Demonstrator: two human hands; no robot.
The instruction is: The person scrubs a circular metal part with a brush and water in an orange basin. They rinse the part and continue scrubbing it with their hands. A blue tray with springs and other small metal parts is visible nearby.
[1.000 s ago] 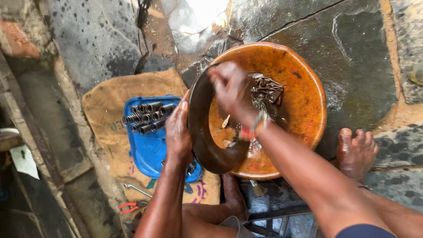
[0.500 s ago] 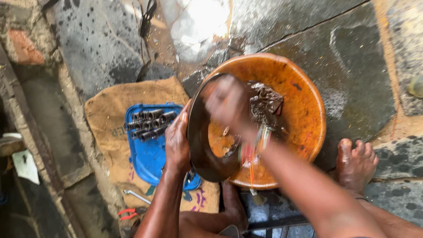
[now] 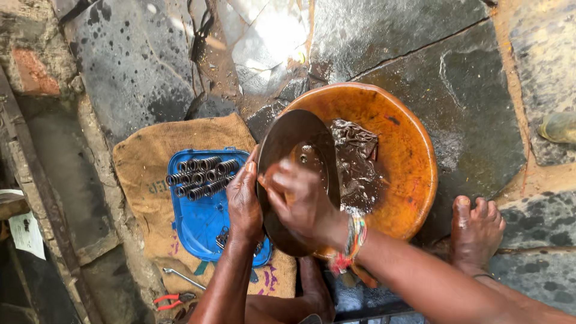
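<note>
dark round metal disc (image 3: 298, 157) stands on edge over the near-left rim of the wide orange plastic basin (image 3: 408, 150). left hand (image 3: 243, 198) clasps the disc's left edge, fingers curled round it. right hand (image 3: 300, 201) presses flat on the disc's face, blurred; cannot tell if it pinches anything. inside the basin, a wet dark rag (image 3: 355, 162). left of the basin, a blue plastic tray (image 3: 201, 219) with coiled metal springs (image 3: 198, 177) on brown burlap sacking (image 3: 150, 180).
</note>
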